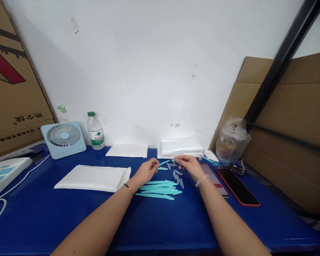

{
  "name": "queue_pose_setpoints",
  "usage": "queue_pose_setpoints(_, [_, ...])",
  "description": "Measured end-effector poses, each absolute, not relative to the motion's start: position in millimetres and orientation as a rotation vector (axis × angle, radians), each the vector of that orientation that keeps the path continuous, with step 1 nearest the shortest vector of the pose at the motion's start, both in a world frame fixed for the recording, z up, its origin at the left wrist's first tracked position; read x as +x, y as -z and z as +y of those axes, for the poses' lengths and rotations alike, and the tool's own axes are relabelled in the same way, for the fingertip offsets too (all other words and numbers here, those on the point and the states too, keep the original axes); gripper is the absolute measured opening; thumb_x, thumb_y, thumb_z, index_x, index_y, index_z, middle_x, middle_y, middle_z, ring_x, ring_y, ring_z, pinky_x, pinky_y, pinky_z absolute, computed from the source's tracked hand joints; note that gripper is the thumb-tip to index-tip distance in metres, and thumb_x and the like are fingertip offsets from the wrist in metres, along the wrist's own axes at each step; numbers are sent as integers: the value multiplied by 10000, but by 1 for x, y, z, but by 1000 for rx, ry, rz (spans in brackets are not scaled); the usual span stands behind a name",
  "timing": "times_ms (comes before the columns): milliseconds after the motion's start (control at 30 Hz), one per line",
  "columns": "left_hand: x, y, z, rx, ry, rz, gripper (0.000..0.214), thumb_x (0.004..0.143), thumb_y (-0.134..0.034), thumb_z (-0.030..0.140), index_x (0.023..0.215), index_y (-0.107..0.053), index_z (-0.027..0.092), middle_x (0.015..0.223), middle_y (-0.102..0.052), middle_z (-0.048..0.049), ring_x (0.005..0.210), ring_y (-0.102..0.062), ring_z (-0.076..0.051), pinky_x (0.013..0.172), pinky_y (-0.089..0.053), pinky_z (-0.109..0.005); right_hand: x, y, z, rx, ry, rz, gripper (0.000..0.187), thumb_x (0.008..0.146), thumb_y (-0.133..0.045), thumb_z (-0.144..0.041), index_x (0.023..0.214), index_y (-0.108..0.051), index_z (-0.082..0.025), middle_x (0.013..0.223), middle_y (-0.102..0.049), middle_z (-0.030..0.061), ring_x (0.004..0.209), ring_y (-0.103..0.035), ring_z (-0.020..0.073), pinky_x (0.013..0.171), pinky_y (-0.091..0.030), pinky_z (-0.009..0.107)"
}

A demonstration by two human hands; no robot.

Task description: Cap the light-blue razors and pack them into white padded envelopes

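Note:
My left hand (147,171) pinches a teal eyebrow razor (164,163) between thumb and fingers, its tip pointing right. Another teal razor lies just beneath it. Opposite, my right hand (188,164) is closed in a pinch on what looks like a clear plastic blade cap (172,160), mostly hidden at the fingertips. Several loose clear caps (178,177) lie on the blue table (160,227) between the hands. Nearer to me, a pile of several teal razors (160,189) lies side by side, handles mostly to the left.
Left: a white padded envelope (92,177), a blue fan (64,139), a water bottle (96,131) and a white cable. Behind stand stacked white envelopes (181,146) against the wall. Right: two phones (240,186), a bagged drink cup (230,142) and cardboard (290,142).

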State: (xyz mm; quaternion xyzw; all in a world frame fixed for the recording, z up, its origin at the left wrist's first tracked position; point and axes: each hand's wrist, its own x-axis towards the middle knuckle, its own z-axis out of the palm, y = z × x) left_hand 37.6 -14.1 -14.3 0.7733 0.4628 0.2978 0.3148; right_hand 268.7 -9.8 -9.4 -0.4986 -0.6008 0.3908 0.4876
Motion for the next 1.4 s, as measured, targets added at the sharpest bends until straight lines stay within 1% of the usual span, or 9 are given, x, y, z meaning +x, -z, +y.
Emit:
queue_pose_setpoints(133, [36, 15, -12, 2176, -831, 1248, 192, 807, -461, 357, 900, -540, 208, 729, -553, 26, 662, -504, -114, 616, -385, -221, 266, 8, -13, -1131, -1073, -1384, 364, 588, -736, -393, 839, -678, -136, 652, -652, 36, 621, -605, 155, 580, -439, 254])
queue_pose_setpoints(300, [35, 14, -10, 2215, -778, 1288, 174, 799, -462, 319, 905, -550, 214, 775, -556, 24, 687, -506, -118, 635, -386, -223, 266, 9, -11, -1090, -1084, -1386, 340, 582, -749, -364, 830, -672, -144, 661, -662, 34, 617, -605, 149, 636, -464, 278])
queue_pose_setpoints(567, [36, 13, -10, 2199, -759, 1299, 180, 801, -459, 317, 910, -555, 210, 759, -570, 21, 682, -511, -124, 623, -380, -224, 265, 15, -7, -1158, -1069, -1437, 348, 660, -674, -468, 750, -640, -133, 642, -627, 29, 502, -560, 110, 486, -402, 225])
queue_pose_setpoints(833, [33, 14, -9, 2215, -784, 1299, 177, 807, -458, 325, 917, -561, 232, 784, -566, 24, 692, -512, -124, 610, -374, -220, 268, 11, -7, -1172, -1033, -1498, 344, 677, -650, -478, 773, -627, -148, 643, -597, 15, 507, -520, 105, 526, -418, 238])
queue_pose_setpoints(1100, [37, 14, -11, 2235, -758, 1216, 173, 797, -481, 318, 905, -572, 219, 770, -579, 22, 679, -513, -119, 622, -384, -217, 253, 12, -14, -1110, -1170, -1648, 325, 702, -629, -473, 780, -647, -158, 667, -627, 29, 553, -573, 125, 562, -443, 248])
queue_pose_setpoints(1167, [36, 15, -10, 2263, -740, 1247, 169, 805, -478, 321, 907, -575, 228, 770, -586, 20, 677, -520, -127, 608, -377, -223, 258, 12, -12, -1165, -1093, -1727, 316, 731, -593, -462, 795, -653, -159, 668, -628, 26, 550, -570, 124, 552, -435, 245])
queue_pose_setpoints(1233, [34, 15, -9, 2306, -704, 1320, 166, 809, -478, 314, 910, -583, 236, 772, -592, 11, 697, -531, -144, 612, -373, -235, 267, 12, -9, -1306, -857, -1817, 281, 740, -576, -427, 782, -657, -161, 652, -620, 21, 550, -556, 126, 542, -420, 243])
queue_pose_setpoints(1333, [32, 13, -8, 2395, -679, 1437, 170, 788, -507, 276, 922, -605, 238, 846, -605, -22, 839, -540, -188, 701, -387, -268, 283, 15, -5, -1516, -507, -1982, 177, 675, -628, -344, 711, -657, -173, 663, -621, 22, 597, -547, 143, 554, -408, 247])
queue_pose_setpoints(1400, [32, 11, -9, 2428, -724, 1484, 204, 765, -543, 280, 952, -611, 239, 935, -600, -41, 948, -518, -215, 777, -385, -300, 288, 18, -4, -1598, -443, -2072, 123, 638, -649, -296, 675, -650, -179, 694, -630, 26, 627, -550, 148, 564, -407, 244])
